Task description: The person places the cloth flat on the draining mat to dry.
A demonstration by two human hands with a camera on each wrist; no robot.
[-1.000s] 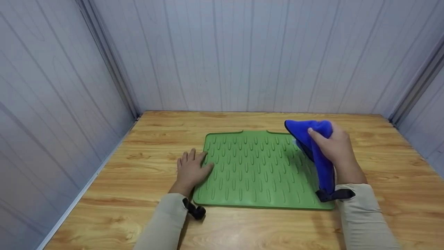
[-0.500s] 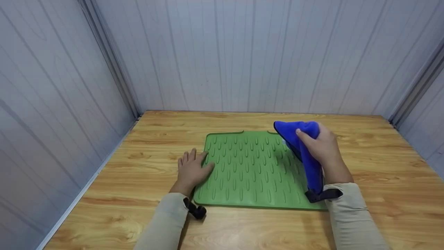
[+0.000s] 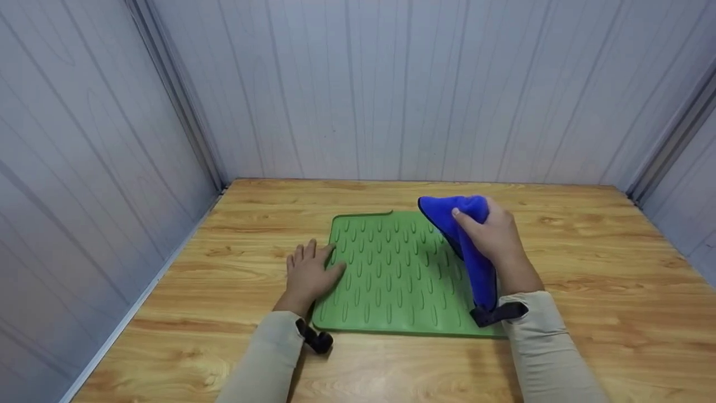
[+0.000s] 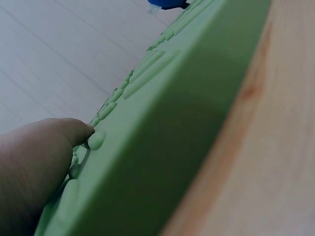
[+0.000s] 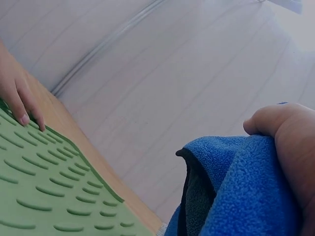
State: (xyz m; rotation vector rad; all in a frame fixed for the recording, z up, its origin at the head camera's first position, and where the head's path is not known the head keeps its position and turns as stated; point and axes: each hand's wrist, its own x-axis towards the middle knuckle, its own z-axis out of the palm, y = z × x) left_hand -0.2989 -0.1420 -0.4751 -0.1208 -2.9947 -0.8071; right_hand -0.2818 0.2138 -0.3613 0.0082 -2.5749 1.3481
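Note:
A green mat [image 3: 386, 280] with raised oval ridges and a thin rim lies flat on the wooden table. My left hand [image 3: 313, 275] rests at its left edge, fingers spread, the thumb on the ridged surface. In the left wrist view the thumb [image 4: 44, 157] touches the mat near a ridge. Over the mat's right part, my right hand [image 3: 498, 238] grips a bunched blue cloth [image 3: 475, 263] with dark edging, thumb on the near side. One corner of the cloth points left and a long fold hangs toward the wrist. The cloth hides the mat's upper right area.
The wooden table [image 3: 240, 224] extends around the mat on all sides. Pale panelled walls [image 3: 369, 89] stand behind and at both sides. A black camera strap [image 3: 314, 337] sits on the left wrist, another black strap [image 3: 498, 313] on the right.
My right hand has moved steadily left over the mat with the blue cloth in its grip. The left hand has stayed in place at the mat's edge.

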